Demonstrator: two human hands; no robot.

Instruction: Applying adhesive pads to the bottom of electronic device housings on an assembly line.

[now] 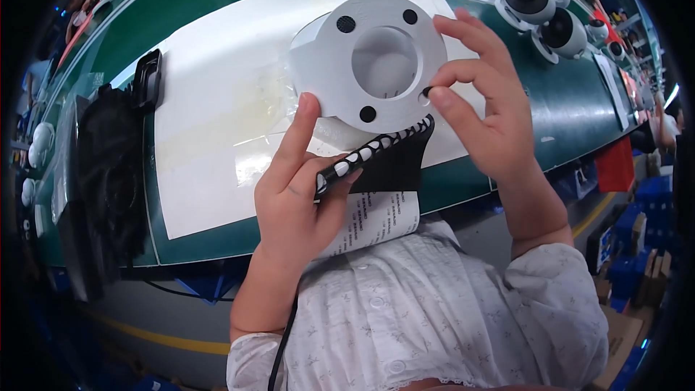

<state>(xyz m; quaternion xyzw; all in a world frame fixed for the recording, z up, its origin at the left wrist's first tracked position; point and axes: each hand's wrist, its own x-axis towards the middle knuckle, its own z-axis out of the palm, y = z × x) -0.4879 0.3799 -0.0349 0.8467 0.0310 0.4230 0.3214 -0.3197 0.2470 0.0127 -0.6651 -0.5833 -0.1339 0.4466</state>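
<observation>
Head view: we see the white round housing (365,65) held up at 12 o'clock above the white mat (210,130) on the green bench (557,112). Our left hand (300,195) props its lower rim while pinching a black sheet of small pads (384,159); our right hand (481,101) presses 1 pad at 4 o'clock on its face. It looks rigid, light and smooth, so best gripped by the rim.
</observation>
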